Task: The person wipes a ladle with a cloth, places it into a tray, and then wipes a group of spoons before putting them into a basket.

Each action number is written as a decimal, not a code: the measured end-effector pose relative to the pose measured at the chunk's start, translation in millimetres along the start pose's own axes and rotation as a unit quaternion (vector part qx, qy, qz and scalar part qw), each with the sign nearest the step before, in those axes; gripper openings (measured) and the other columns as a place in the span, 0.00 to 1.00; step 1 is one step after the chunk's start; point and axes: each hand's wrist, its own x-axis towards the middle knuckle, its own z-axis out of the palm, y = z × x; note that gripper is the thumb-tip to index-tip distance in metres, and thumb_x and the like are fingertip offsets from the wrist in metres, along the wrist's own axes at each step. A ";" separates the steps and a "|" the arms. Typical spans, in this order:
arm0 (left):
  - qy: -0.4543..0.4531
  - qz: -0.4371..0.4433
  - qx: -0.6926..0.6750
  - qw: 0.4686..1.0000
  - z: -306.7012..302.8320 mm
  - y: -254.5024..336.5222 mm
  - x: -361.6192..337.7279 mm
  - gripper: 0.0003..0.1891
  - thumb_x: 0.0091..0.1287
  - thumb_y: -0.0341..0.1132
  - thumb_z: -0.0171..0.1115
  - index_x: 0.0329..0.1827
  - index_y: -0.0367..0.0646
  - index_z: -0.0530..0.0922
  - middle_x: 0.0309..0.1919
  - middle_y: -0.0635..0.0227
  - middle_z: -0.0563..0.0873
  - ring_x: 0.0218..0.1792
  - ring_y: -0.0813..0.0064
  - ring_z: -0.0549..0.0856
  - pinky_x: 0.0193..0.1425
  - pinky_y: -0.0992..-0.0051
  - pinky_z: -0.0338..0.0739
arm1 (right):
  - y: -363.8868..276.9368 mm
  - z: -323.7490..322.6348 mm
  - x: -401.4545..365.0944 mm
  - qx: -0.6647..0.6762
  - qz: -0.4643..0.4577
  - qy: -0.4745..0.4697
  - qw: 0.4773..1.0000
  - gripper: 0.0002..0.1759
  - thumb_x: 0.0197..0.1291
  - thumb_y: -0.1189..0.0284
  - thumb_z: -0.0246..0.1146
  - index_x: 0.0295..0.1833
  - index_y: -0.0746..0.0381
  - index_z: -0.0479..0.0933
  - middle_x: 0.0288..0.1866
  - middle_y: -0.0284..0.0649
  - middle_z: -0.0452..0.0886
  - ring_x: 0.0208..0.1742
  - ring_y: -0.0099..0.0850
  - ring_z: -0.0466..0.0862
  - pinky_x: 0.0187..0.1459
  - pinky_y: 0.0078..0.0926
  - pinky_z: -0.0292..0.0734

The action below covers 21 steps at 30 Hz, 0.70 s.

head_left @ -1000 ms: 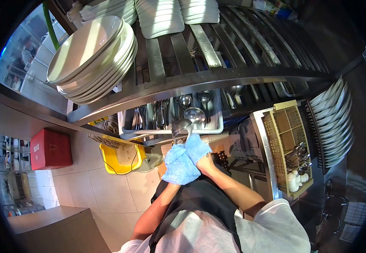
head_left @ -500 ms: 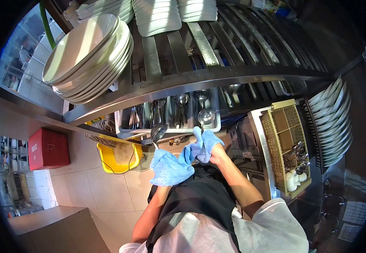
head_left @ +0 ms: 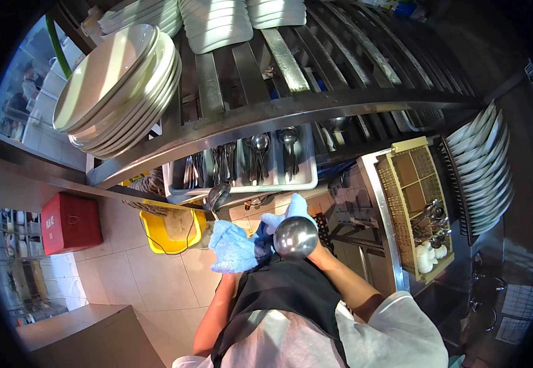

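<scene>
A blue cloth [head_left: 234,246] covers most of both hands in front of the black apron. Through its left part, my left hand [head_left: 232,260] grips a ladle [head_left: 218,196], whose dark bowl points up toward the cutlery tray. On the right, a second ladle with a round shiny bowl [head_left: 296,237] is in front of my right hand [head_left: 316,253], which is closed around the cloth and, apparently, the ladle's handle. The handle itself is hidden. Just beyond the hands is a grey divided tray [head_left: 307,175] with forks, spoons and ladles in its compartments.
A slatted metal shelf [head_left: 266,105] spans the space above the tray, bearing stacked white plates [head_left: 125,86]. At the right are a yellow cutlery rack [head_left: 401,202] and upright plates [head_left: 481,178]. A yellow bucket [head_left: 167,236] and a red box [head_left: 70,224] stand on the floor at left.
The right-hand ladle has moved from over the tray back toward the body, its round bowl now before the apron. The left-hand ladle and the cloth have shifted slightly left.
</scene>
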 end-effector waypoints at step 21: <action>0.009 0.002 0.085 0.996 46.0 -16.3 -1.4 0.10 0.50 0.40 0.55 0.27 0.43 0.75 0.26 0.62 0.76 0.30 0.65 0.77 0.34 0.67 0.70 | -43.6 -18.1 23.0 0.507 0.390 0.189 0.745 0.06 0.57 0.76 0.51 0.27 0.61 0.69 0.22 0.38 0.72 0.19 0.28 0.73 0.17 0.27 0.68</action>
